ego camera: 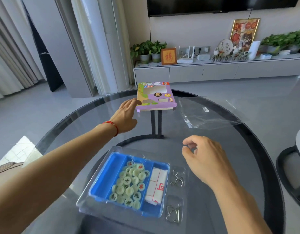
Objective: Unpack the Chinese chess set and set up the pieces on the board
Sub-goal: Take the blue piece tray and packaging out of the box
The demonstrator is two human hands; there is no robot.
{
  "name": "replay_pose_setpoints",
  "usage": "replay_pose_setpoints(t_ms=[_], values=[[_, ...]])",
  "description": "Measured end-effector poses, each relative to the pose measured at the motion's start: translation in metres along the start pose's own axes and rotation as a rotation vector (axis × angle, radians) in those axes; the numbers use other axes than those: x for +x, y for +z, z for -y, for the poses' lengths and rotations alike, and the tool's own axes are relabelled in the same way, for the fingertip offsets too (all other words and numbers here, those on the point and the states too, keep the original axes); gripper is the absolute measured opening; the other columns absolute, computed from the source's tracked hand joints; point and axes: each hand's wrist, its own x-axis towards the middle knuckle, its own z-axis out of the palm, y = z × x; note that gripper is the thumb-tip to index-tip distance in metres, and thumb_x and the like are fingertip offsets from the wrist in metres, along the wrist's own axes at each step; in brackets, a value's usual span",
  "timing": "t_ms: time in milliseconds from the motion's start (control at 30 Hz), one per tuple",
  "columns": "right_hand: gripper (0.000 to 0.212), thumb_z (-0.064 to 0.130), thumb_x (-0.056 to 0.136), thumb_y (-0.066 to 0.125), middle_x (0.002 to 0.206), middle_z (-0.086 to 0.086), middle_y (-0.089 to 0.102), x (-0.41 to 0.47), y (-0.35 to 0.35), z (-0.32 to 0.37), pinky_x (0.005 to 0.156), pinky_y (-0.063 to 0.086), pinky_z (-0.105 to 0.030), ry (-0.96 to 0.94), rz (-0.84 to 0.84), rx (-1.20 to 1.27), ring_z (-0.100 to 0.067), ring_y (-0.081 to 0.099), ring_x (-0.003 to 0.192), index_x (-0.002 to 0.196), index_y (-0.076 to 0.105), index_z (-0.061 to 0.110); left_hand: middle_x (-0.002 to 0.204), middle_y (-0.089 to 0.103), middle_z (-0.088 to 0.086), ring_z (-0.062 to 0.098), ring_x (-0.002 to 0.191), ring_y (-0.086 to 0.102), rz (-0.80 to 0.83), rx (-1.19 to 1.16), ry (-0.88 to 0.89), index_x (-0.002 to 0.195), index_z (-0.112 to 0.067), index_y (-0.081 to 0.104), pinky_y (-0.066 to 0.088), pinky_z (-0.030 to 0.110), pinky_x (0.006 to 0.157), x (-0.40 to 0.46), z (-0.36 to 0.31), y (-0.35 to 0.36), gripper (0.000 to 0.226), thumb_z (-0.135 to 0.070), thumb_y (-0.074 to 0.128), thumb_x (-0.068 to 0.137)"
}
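A blue tray [102,176] under a clear plastic cover sits near me on the glass table [81,125]. Its middle compartment holds several pale green chess pieces [129,184] with red and black characters. A folded white cloth board [157,184] lies in the right compartment. The purple cardboard box [155,97] lies at the table's far edge. My left hand [127,115] reaches out with straight fingers touching the box's left edge. My right hand [205,157] hovers above the table right of the tray, fingers loosely curled, holding nothing.
Metal wire puzzles [177,178] sit in the clear packaging right of the tray, with another [173,213] below. A clear plastic bag [206,115] lies at the far right of the table. A chair [296,174] stands at the right. A TV cabinet [213,71] stands beyond.
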Motion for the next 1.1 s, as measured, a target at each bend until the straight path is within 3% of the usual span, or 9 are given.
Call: replay_pose_setpoints(t_ms=[133,267,400,533,700,833,933,1000,1100], values=[[0.013,0.031,0.096,0.062,0.101,0.017,0.064,-0.015,0.015,0.017,0.066,0.037,-0.007,-0.185,0.152,-0.039,-0.001,0.056,0.091,0.106,0.070,0.032,0.148,0.044,0.004,0.026,0.142,0.031,-0.041,0.014,-0.044,0.139,-0.019,0.046,0.034,0.040,0.113,-0.096,-0.003,-0.018,0.053,-0.007,0.061,0.089],[0.016,0.023,0.097,0.058,0.100,0.013,0.057,-0.027,0.029,0.025,0.063,0.039,-0.017,-0.217,0.238,-0.131,-0.007,0.054,0.091,0.102,0.070,0.032,0.138,0.054,0.001,0.023,0.134,0.042,-0.127,-0.017,-0.036,0.129,-0.019,0.055,0.036,0.033,0.110,-0.180,-0.017,-0.016,0.033,-0.026,0.054,0.097],[0.026,0.012,0.094,0.055,0.099,0.012,0.060,-0.037,0.021,0.014,0.079,0.050,-0.032,-0.127,0.154,-0.213,-0.013,0.058,0.094,0.096,0.072,0.032,0.154,0.040,-0.001,0.021,0.143,0.034,0.008,0.137,0.071,0.142,-0.028,0.044,0.033,0.043,0.116,-0.221,-0.034,0.002,0.057,-0.056,0.023,0.096],[0.033,0.011,0.097,0.047,0.111,0.007,0.068,-0.047,0.028,0.010,0.084,0.046,-0.034,-0.077,0.193,-0.346,-0.023,0.050,0.111,0.112,0.073,0.027,0.159,0.029,0.004,0.028,0.143,0.028,0.085,0.317,0.046,0.152,-0.028,0.027,0.025,0.049,0.117,-0.221,-0.034,0.019,0.067,-0.055,0.008,0.094],[0.032,0.028,0.104,0.035,0.131,0.002,0.059,-0.057,0.042,0.029,0.091,0.040,-0.039,-0.068,0.287,-0.449,-0.028,0.041,0.119,0.125,0.059,0.021,0.159,0.026,0.004,0.028,0.144,0.024,0.076,0.308,-0.025,0.152,-0.030,0.023,0.023,0.051,0.118,-0.220,-0.026,0.022,0.074,-0.057,0.000,0.087],[0.033,0.044,0.096,0.058,0.119,0.002,0.058,-0.056,0.049,0.037,0.087,0.044,-0.035,0.009,0.308,-0.225,-0.022,0.043,0.120,0.118,0.058,0.020,0.160,0.023,0.004,0.029,0.146,0.021,0.084,0.275,-0.062,0.151,-0.031,0.021,0.020,0.054,0.119,-0.221,-0.023,0.023,0.075,-0.058,-0.003,0.085],[0.023,0.038,0.093,0.066,0.103,0.006,0.064,-0.055,0.044,0.036,0.069,0.046,-0.028,0.049,0.284,-0.080,-0.016,0.054,0.102,0.107,0.063,0.020,0.158,0.027,0.000,0.026,0.144,0.026,0.071,0.278,-0.064,0.149,-0.033,0.025,0.025,0.051,0.117,-0.219,-0.022,0.021,0.076,-0.059,0.000,0.083],[0.009,0.027,0.092,0.065,0.086,0.005,0.070,-0.052,0.040,0.032,0.069,0.052,-0.033,0.025,0.235,-0.074,-0.017,0.062,0.087,0.094,0.069,0.020,0.154,0.033,-0.003,0.023,0.140,0.031,0.048,0.275,-0.076,0.145,-0.034,0.030,0.027,0.047,0.115,-0.217,-0.023,0.017,0.074,-0.061,0.004,0.081],[0.015,0.021,0.089,0.064,0.074,0.011,0.070,-0.046,0.036,0.027,0.069,0.057,-0.033,-0.012,0.226,-0.135,-0.006,0.064,0.077,0.079,0.073,0.028,0.145,0.040,-0.006,0.021,0.130,0.040,0.002,0.264,-0.092,0.137,-0.038,0.038,0.031,0.043,0.110,-0.214,-0.024,0.013,0.068,-0.064,0.011,0.080]])
